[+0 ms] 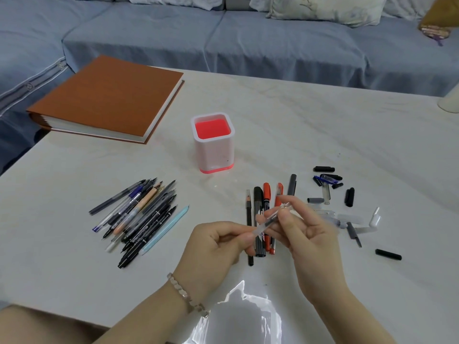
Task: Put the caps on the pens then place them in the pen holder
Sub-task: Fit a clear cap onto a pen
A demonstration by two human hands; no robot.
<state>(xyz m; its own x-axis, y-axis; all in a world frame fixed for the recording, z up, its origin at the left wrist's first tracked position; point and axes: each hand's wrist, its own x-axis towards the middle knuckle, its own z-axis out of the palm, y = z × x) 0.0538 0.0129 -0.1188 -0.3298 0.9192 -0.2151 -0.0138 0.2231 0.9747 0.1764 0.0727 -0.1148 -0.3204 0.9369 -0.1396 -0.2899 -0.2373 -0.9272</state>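
Both hands hold one clear pen (272, 218) above the table. My left hand (213, 247) pinches its lower end; my right hand (308, 234) grips the upper end where a clear cap sits. A white pen holder (214, 155) with a red inside and red base stands upright beyond my hands, with nothing showing above its rim. A heap of uncapped pens (139, 214) lies at the left. A row of capped pens (263, 207) lies under my hands. Loose caps (330, 184), black, grey, blue and clear, are scattered at the right.
A thick brown book (106, 98) lies on the table's far left corner. A white object (449, 100) stands at the right edge. A blue sofa (248, 38) runs behind the table. A single black cap (388, 254) lies near right.
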